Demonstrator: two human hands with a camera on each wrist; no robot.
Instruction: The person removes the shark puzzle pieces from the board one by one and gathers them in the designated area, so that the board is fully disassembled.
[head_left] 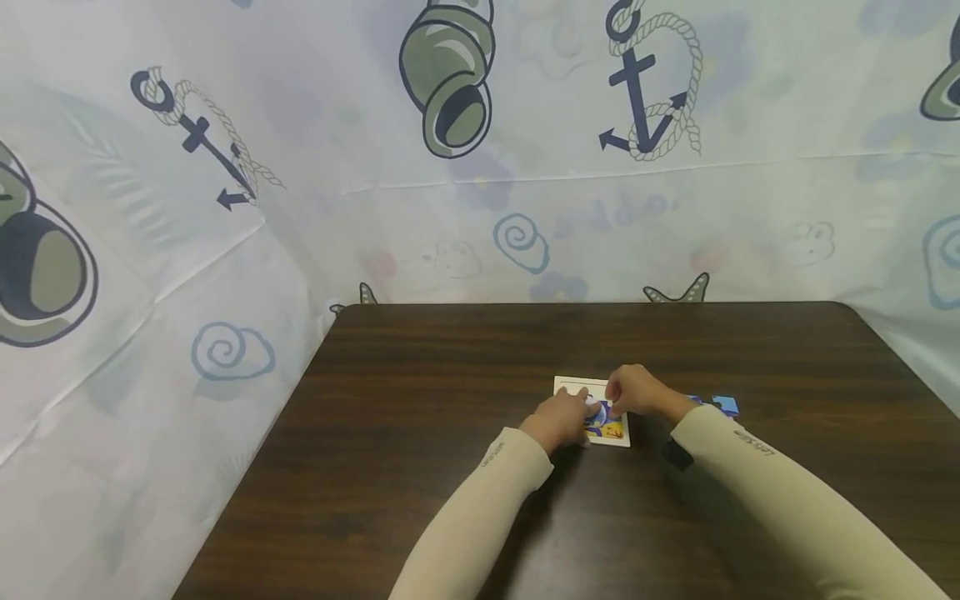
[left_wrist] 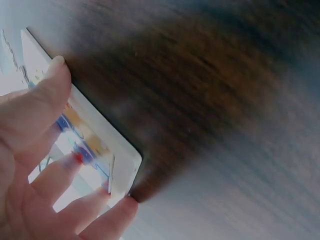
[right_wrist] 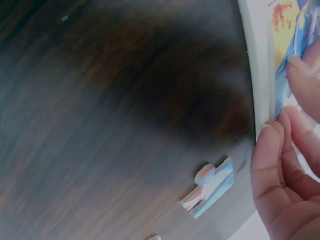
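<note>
A jigsaw puzzle board [head_left: 617,441] with a pale rim lies on the table, its picture blue, white and yellow. My left hand [head_left: 559,419] holds the board at its left side. In the left wrist view the thumb [left_wrist: 56,85] lies on the rim and the other fingers spread over the picture to the corner. From the right, my right hand [head_left: 633,389] pinches a blue puzzle piece [right_wrist: 281,92] at the board's right side. Its other fingertips touch the rim. The hand partly hides this piece, and both hands cover much of the picture.
Loose puzzle pieces lie right of the board, one a blue piece [head_left: 725,405], partly behind the right forearm. In the right wrist view a loose piece [right_wrist: 207,187] lies near the rim. The dark wooden table [head_left: 420,375] meets a printed cloth [head_left: 337,125] behind.
</note>
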